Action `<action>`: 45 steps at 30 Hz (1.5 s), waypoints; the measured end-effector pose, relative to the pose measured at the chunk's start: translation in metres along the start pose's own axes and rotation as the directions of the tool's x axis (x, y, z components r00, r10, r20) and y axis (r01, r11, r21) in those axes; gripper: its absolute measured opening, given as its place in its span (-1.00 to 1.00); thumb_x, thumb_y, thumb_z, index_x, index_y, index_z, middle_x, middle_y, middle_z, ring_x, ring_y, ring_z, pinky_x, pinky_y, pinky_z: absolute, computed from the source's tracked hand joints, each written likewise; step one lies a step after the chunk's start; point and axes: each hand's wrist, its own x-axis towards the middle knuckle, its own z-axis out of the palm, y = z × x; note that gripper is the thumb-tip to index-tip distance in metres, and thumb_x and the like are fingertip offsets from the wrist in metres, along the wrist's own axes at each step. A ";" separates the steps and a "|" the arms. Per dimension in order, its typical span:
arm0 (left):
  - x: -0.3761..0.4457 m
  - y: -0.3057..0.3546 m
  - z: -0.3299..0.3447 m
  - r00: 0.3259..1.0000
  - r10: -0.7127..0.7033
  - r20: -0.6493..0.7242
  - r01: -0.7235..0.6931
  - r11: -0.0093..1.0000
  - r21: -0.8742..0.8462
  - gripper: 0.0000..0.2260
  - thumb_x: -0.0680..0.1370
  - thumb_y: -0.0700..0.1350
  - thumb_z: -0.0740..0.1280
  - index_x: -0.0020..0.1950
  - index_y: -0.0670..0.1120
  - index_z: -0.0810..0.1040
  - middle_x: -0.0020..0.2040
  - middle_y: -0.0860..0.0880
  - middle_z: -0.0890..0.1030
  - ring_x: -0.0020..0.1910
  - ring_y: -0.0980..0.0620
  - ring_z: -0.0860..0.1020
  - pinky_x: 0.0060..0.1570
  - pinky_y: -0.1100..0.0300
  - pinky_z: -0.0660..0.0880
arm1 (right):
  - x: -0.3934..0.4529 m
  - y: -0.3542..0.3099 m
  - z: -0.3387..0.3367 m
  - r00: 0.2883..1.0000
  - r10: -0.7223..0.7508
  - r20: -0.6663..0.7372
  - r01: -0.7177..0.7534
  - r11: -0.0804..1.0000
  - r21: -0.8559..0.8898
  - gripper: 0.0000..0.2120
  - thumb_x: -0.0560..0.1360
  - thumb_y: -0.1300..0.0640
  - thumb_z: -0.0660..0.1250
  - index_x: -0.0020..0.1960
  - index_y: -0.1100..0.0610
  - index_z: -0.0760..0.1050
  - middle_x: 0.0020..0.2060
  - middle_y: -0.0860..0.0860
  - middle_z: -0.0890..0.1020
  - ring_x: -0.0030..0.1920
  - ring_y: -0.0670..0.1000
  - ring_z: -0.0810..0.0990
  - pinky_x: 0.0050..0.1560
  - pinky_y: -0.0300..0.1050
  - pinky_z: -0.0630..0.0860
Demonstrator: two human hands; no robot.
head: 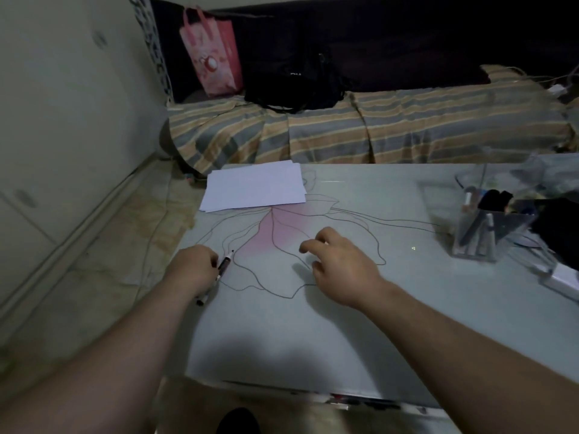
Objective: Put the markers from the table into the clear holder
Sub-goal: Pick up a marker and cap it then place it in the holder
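My left hand (pixel 192 267) is closed around markers (pixel 225 264) near the table's left edge; a dark tip pokes out toward the far side and another end shows below the wrist. My right hand (pixel 338 264) hovers over the middle of the table with fingers curled and apart; whether it holds anything small I cannot tell. The clear holder (pixel 479 233) stands at the right of the table, well away from both hands, with several markers standing in it.
The glass table (pixel 313 333) carries a flower drawing. A stack of white paper (pixel 253 186) lies at the far left. Dark clutter and white items sit at the right edge beside the holder. A striped bed lies beyond the table.
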 end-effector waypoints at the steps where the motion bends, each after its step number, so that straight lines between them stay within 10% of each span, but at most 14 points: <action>1: 0.000 -0.001 0.002 1.000 0.011 0.007 -0.011 1.000 0.022 -0.84 0.48 -0.19 0.36 -0.03 -0.05 0.72 -0.08 -0.10 0.71 -0.10 -0.11 0.65 -0.06 0.07 0.64 | 0.001 -0.004 0.005 1.000 -0.014 0.009 0.014 1.000 0.007 -0.63 0.57 0.13 0.19 0.33 -0.15 0.45 0.23 -0.06 0.41 0.14 0.11 0.52 0.03 0.07 0.58; 12: -0.023 0.057 0.029 0.942 0.295 0.162 -0.246 0.932 -0.266 -0.77 0.33 0.05 0.55 -0.09 0.09 0.59 -0.19 0.09 0.66 -0.19 0.10 0.61 -0.30 0.30 0.43 | -0.005 -0.024 0.029 0.976 -0.019 0.218 0.016 1.000 0.017 -0.62 0.57 0.11 0.18 0.35 -0.12 0.44 0.18 0.02 0.53 0.20 0.14 0.52 0.08 0.05 0.53; 21: -0.030 0.088 0.034 0.880 0.394 0.265 -0.332 0.909 -0.251 -0.65 0.26 0.02 0.62 -0.03 0.12 0.60 -0.13 0.16 0.63 -0.16 0.17 0.59 -0.24 0.29 0.45 | -0.015 -0.020 0.030 0.889 0.185 0.419 -0.273 0.948 0.163 -0.59 0.54 -0.19 0.25 0.25 0.05 0.49 0.17 0.11 0.61 0.13 0.12 0.53 -0.01 -0.06 0.41; 30: -0.032 0.096 0.034 0.863 0.430 0.265 -0.378 0.898 -0.226 -0.79 0.46 -0.10 0.37 0.04 0.16 0.61 0.01 0.16 0.64 -0.01 0.10 0.59 -0.02 0.24 0.51 | -0.025 0.020 0.005 0.891 0.340 0.303 -0.315 0.940 -0.127 -0.86 0.50 -0.08 0.24 -0.17 -0.04 0.40 -0.09 0.04 0.57 -0.03 0.14 0.55 -0.19 -0.07 0.43; 35: -0.031 0.105 0.045 0.865 0.448 0.225 -0.415 0.892 -0.180 -0.89 0.52 -0.03 0.40 0.03 0.09 0.58 0.06 0.02 0.57 -0.05 -0.01 0.57 0.01 0.12 0.55 | -0.030 0.040 -0.013 0.916 0.293 0.274 -0.292 0.955 -0.047 -0.81 0.53 0.27 0.09 0.04 -0.01 0.28 -0.09 0.10 0.53 -0.11 0.18 0.53 -0.21 0.00 0.46; 41: -0.036 0.122 0.039 0.863 0.493 0.106 -0.301 0.672 -0.676 -0.85 0.63 -0.21 0.30 0.07 -0.01 0.62 -0.05 -0.10 0.66 -0.26 0.03 0.53 -0.22 0.20 0.47 | -0.029 0.047 -0.035 0.961 0.272 0.051 -0.276 0.954 0.113 -0.73 0.62 0.10 0.16 0.31 -0.01 0.27 -0.06 0.08 0.62 -0.05 0.18 0.52 -0.04 0.07 0.50; 45: -0.042 0.129 0.036 0.867 0.475 0.149 -0.127 0.501 -0.856 -0.81 0.67 -0.33 0.20 0.19 -0.22 0.57 0.02 -0.12 0.64 -0.30 0.18 0.57 -0.21 0.28 0.54 | -0.031 0.050 -0.050 0.950 0.308 -0.052 -0.298 0.944 0.144 -0.79 0.61 -0.07 0.24 0.13 0.00 0.54 -0.13 -0.01 0.67 -0.06 0.10 0.57 -0.14 -0.04 0.48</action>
